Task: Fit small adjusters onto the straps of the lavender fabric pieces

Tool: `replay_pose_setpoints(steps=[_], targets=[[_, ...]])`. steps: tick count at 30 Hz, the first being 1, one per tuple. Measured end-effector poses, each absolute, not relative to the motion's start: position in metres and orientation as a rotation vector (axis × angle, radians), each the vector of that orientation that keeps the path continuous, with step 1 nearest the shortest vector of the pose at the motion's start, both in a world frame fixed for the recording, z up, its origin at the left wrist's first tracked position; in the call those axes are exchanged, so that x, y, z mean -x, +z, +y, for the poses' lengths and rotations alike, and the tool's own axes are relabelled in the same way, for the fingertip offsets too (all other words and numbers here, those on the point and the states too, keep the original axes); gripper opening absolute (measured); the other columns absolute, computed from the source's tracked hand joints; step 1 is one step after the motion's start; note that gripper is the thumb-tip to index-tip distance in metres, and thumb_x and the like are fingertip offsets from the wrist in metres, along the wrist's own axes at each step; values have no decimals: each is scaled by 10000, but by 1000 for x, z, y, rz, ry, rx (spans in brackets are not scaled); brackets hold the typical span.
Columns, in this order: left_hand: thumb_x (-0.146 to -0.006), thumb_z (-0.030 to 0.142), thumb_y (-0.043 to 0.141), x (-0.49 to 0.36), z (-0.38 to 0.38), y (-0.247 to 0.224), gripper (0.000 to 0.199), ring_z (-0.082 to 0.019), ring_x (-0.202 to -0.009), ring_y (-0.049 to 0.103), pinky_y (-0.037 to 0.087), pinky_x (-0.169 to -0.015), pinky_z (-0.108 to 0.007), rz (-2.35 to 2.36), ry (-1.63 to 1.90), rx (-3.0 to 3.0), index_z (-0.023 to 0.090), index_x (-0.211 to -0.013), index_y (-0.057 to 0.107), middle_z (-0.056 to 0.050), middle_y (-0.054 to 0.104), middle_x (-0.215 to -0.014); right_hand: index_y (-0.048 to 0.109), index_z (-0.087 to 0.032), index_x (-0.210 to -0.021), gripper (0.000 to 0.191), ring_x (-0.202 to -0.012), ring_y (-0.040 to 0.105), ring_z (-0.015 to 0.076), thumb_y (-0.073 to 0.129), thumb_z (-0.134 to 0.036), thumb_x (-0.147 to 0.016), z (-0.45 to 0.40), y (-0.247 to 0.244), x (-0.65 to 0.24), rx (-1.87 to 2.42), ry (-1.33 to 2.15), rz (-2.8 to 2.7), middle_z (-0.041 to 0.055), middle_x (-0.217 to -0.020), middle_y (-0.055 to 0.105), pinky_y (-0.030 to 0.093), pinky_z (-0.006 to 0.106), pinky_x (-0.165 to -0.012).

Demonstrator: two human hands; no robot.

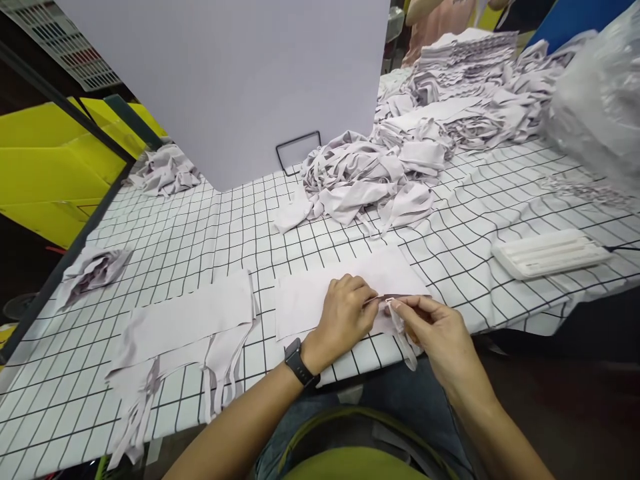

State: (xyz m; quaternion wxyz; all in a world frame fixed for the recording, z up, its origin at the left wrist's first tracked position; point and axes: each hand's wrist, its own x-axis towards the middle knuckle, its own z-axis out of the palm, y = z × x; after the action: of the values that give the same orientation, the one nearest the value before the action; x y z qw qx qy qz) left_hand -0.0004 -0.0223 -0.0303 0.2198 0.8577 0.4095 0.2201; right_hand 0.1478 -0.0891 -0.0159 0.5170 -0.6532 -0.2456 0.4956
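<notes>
A pale lilac fabric piece lies flat at the table's near edge. My left hand, with a black watch on the wrist, rests on it, fingers curled and pinching the fabric's near edge. Close beside it, my right hand pinches the same edge by a thin pale strap that hangs down over the table edge. A dark, thin line shows between the two hands; what it is I cannot make out. To the left lies a layered stack of similar pieces with straps trailing toward me.
Crumpled fabric is heaped at the middle back, with more piles behind. A large pale panel stands at the back. A white device and plastic bag are at right, a small bundle at left.
</notes>
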Motion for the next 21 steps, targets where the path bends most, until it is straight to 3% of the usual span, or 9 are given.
replay_pose_setpoints(steps=[7,12,21], targets=[[-954,165,590,0,-25,-28,158,-205,-870,590,434,-778,-389,1063,725,-2488,178,-818,671,-38,710,-877,695,-147,-638,443,-476,332,66,930,-511,-546,-84,-15,-144,1526,1197,-425,-41,-520,462,269,197,-390],[-986,170,532,-1,-27,-29,220,-204,-865,563,409,-788,-395,1018,703,-2612,166,-796,643,-45,691,-852,693,-144,-645,381,-485,329,66,934,-428,-565,-81,-16,-145,1508,1246,-423,-51,-515,438,272,194,-403],[-992,133,480,-2,-26,-30,270,-218,-875,526,375,-818,-403,927,616,-2855,156,-749,596,-61,637,-819,552,-188,-520,482,-432,224,45,894,-527,-538,-77,-11,-141,1510,1339,-541,-77,-464,355,173,206,-379]])
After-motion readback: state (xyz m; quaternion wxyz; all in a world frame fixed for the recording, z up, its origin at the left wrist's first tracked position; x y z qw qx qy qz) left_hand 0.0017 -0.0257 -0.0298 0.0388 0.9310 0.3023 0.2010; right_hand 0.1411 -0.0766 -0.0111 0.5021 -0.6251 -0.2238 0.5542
